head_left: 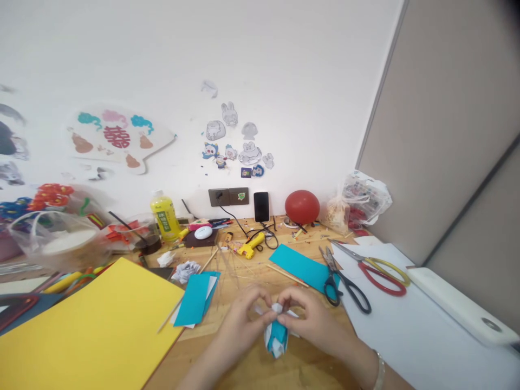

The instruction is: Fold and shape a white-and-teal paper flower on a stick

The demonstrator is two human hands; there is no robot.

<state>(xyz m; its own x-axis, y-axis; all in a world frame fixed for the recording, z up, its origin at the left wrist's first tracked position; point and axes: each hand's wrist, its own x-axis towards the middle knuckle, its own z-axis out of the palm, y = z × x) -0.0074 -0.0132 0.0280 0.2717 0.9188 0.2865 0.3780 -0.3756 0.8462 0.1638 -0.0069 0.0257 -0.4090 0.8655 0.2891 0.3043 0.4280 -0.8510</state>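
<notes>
At the far left of the wooden surface [252,374], a clear plastic bag [32,233] stands beside colourful craft pieces. Nearer, a large yellow sheet [93,325] covers the near left. To its right, at the far side, a yellow bottle [164,216] stands upright by the wall, with a crumpled grey-white paper [187,272] nearer. Just right of the yellow sheet's edge lie stacked teal and white paper pieces [193,300].

The left hand [246,317] comes next, its fingers nearly closed, thumb and index finger pinching the far end of a folded teal-and-white paper piece [277,336]. That piece is at the near centre, between the 2 hands. Beyond it are a yellow glue gun [252,246] and a phone [262,207] leaning against the wall. The right hand [311,314] pinches the same end, its fingers likewise nearly closed; a bracelet [379,371] circles the wrist.

Farther right, a red balloon [301,207] rests near the wall, and a teal strip [300,266] lies partly under black-handled scissors [333,270]. Red-and-yellow-handled scissors [361,260] lie on white paper [414,330] at the right, beside a long white device [459,303].
</notes>
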